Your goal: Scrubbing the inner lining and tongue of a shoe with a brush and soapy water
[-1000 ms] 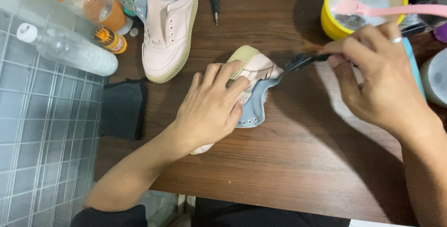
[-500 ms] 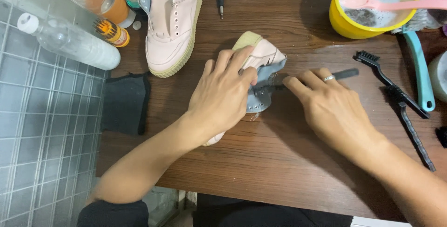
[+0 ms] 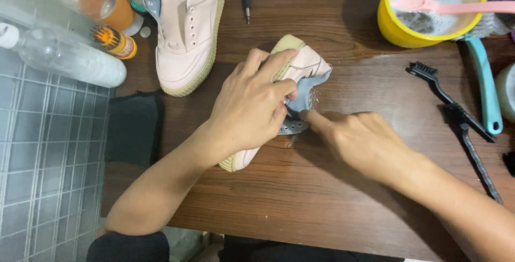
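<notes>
Right hand (image 3: 358, 143) now empty of black brush (image 3: 453, 109); brush lies on table (image 3: 322, 208), well right of hand. Right fingertip touches grey insole (image 3: 300, 106) edge. Left hand (image 3: 252, 106) unchanged: clamped over pink shoe (image 3: 308, 63), pressing it on table. Second shoe (image 3: 188, 31) up-left of grip. Yellow bowl (image 3: 394, 28), teal brush (image 3: 483, 82) far right. Bottles (image 3: 64, 58) far left.
</notes>
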